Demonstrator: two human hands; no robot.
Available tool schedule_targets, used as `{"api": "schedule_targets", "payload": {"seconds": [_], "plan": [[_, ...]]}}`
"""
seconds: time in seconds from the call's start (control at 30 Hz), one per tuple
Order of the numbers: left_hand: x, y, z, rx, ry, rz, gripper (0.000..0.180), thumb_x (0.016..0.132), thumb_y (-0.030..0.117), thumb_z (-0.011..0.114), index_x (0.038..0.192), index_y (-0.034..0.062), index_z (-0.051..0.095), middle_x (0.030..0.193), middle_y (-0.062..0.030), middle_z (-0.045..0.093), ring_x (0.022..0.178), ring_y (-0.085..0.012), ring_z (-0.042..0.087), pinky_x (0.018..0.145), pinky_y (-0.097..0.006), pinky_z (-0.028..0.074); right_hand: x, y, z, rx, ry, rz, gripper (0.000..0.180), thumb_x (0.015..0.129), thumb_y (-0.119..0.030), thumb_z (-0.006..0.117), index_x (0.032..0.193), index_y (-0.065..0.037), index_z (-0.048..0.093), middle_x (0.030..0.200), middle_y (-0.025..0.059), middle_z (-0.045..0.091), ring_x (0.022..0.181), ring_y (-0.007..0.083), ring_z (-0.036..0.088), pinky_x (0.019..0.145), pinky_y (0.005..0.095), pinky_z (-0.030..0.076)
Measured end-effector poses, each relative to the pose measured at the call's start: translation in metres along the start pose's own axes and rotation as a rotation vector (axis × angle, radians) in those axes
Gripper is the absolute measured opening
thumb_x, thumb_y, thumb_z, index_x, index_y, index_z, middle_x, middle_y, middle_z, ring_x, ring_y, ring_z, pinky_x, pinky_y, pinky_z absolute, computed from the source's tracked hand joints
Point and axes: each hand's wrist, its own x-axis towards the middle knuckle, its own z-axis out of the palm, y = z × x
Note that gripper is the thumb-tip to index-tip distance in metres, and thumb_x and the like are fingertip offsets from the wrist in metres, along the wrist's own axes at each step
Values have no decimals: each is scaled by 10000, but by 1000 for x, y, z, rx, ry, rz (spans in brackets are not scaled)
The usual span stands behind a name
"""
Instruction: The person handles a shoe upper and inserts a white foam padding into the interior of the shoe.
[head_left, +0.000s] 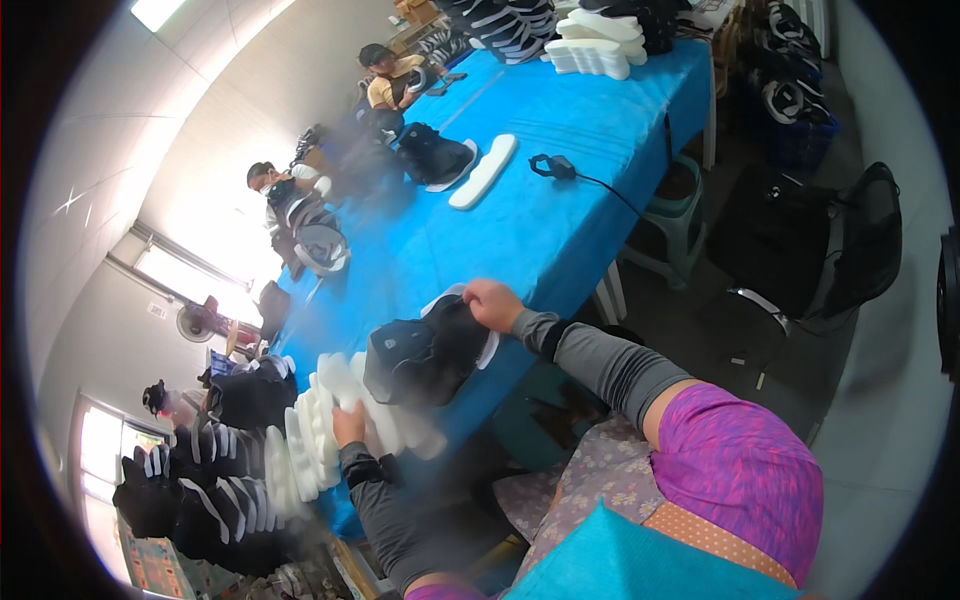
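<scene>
Right hand (492, 303) is clamped on the heel end of a black shoe (425, 355) lying on the blue table (530, 220). Left hand (349, 423) is pressed onto the white insole stack (330, 420), fingers buried, so can't tell its grip. Further up there's another black shoe (432, 155), then a blurry co-worker (385, 72).
</scene>
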Motion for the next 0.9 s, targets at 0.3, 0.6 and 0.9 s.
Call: {"api": "schedule_targets", "payload": {"seconds": [0.3,0.6,0.9], "plan": [[-30,6,-15,-1049,-355,-61,495,786,72,654,1253,-27,523,1115,-102,623,1002,-201,597,866,-329,477,-3,5,0,18,-44,50,120,813,-105,526,869,-57,622,863,164,632,838,369,607,746,430,498],[-62,36,-95,-1486,461,-249,647,927,184,611,1449,55,252,1221,-158,525,1133,-274,555,903,-406,502,3,23,8,111,-28,14,134,796,-70,527,865,-42,638,893,154,645,845,318,628,763,391,507],[-145,113,-165,-701,90,247,405,783,199,792,1079,-6,607,873,-149,675,758,-212,641,690,-328,508,-4,-19,-3,560,9,150,169,892,-62,573,1051,-17,610,1084,84,642,977,152,597,876,294,473]]}}
